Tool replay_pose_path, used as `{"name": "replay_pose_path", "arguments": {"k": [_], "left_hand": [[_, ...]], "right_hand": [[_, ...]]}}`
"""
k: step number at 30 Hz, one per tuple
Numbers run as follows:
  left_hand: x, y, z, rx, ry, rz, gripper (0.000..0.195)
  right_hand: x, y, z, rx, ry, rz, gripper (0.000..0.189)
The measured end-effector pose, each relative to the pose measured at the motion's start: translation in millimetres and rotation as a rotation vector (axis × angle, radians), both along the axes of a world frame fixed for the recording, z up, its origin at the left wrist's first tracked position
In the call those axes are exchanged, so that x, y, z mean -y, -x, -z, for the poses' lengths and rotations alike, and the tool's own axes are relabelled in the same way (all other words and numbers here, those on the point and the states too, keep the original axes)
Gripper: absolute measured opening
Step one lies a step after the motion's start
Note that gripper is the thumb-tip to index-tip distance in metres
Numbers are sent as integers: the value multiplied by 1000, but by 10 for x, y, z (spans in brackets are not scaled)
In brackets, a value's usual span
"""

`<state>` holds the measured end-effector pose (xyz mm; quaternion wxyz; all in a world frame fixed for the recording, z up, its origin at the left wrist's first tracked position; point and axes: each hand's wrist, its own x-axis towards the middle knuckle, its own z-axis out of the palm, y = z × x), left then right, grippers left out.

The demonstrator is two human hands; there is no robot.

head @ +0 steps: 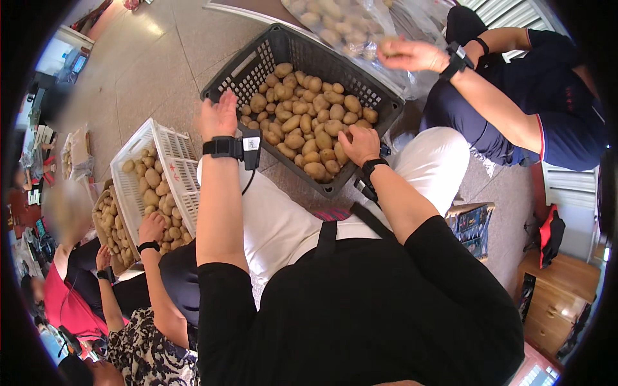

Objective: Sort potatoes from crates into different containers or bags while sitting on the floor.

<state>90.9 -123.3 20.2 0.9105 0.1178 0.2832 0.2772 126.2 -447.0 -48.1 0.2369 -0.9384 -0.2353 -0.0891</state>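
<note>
In front of me a black plastic crate [332, 189] with perforated walls holds many brown potatoes [305, 124]. At its left rim is my left hand [219, 116], slightly blurred, palm turned towards the crate and nothing seen in it. My right hand [362, 144] reaches over the near right side, fingers bent down onto the potatoes there. Its fingertips are partly hidden, so whether it grips one is unclear. Both my wrists wear black straps with small devices.
Left, a co-worker's hand [153, 226] reaches into a white plastic crate [179, 169] of potatoes, beside a cardboard box [126, 241] of more. On the right, another co-worker's hand [410, 55] holds a potato near a clear plastic bag [410, 87] of potatoes. A wooden cabinet [555, 299] stands far right.
</note>
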Motion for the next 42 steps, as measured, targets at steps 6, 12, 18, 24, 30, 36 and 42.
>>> {"name": "replay_pose_path", "arguments": {"k": [6, 12, 18, 24, 30, 36, 42], "left_hand": [[131, 86, 82, -78, -38, 19, 61], [178, 115, 8, -85, 87, 4, 55], [239, 139, -5, -118, -22, 16, 42], [204, 139, 3, -73, -123, 47, 25], [200, 25, -100, -77, -151, 106, 35], [234, -4, -251, -108, -204, 135, 34], [170, -30, -321, -137, -179, 172, 34]], "right_hand": [[12, -79, -18, -92, 42, -22, 32], [4, -117, -35, -126, 67, 21, 33], [-9, -73, -47, -98, 108, -15, 30], [-136, -405, 115, -260, 68, 86, 23], [-115, -1118, 245, -485, 132, 111, 26], [-409, -1439, 290, -507, 242, 98, 30], [-859, -1652, 431, -299, 421, -285, 36]]}}
